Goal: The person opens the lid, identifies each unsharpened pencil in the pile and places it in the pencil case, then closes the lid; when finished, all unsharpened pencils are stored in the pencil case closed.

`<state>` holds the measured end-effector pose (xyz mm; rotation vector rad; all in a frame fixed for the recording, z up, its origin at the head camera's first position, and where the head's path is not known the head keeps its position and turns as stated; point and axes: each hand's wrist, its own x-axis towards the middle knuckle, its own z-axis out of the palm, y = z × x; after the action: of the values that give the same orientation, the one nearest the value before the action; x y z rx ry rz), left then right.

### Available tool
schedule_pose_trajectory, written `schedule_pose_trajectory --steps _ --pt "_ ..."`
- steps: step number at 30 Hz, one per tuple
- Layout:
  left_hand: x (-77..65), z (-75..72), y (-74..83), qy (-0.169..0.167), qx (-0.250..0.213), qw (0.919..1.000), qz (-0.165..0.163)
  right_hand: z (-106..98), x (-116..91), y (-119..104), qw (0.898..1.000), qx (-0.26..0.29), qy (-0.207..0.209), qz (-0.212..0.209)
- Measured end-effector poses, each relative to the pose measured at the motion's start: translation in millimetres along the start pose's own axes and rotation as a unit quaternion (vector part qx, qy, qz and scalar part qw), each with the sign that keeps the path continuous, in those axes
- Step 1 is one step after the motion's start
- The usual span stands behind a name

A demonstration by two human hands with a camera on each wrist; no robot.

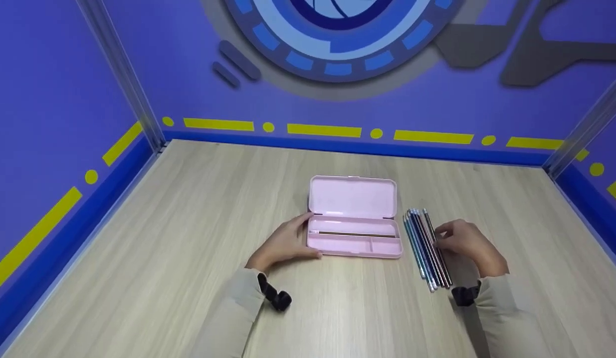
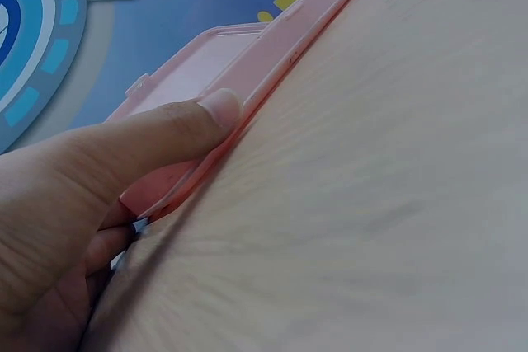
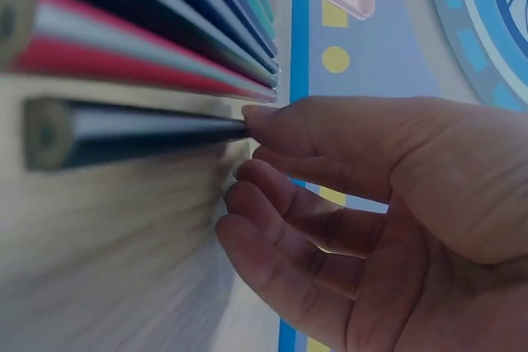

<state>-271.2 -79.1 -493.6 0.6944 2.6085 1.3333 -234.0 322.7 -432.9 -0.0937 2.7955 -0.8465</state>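
A pink pencil case [image 1: 345, 244] lies on the table with its lid [image 1: 353, 198] raised toward the back. One pencil [image 1: 358, 233] is inside, lengthwise in the rear compartment. My left hand [image 1: 284, 242] grips the case's left end, the thumb [image 2: 186, 125] along the front wall and the fingers at the back corner. To the right of the case, several pencils [image 1: 421, 251] lie side by side. With thumb and index finger, my right hand [image 1: 466, 243] pinches the rightmost one, a dark pencil [image 3: 140, 131], set slightly apart from a red-and-silver pencil [image 3: 124, 59].
The wooden table [image 1: 154, 248] is bounded by blue panels [image 1: 183, 89] at the back and both sides. A smaller compartment [image 1: 386, 245] is walled off at the front right of the case. Black straps [image 1: 275, 296] sit on both wrists.
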Motion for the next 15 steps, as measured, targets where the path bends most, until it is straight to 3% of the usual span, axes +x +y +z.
schedule_pose_trajectory --steps 7,15 --pt "-1.1 2.7 -2.5 0.0 0.0 0.9999 0.011 6.0 2.1 -0.5 1.0 0.0 0.008 0.018" --pt "-1.5 0.7 0.5 -0.005 -0.01 0.9999 -0.007 5.8 1.5 -1.5 0.999 0.024 0.008 0.022"
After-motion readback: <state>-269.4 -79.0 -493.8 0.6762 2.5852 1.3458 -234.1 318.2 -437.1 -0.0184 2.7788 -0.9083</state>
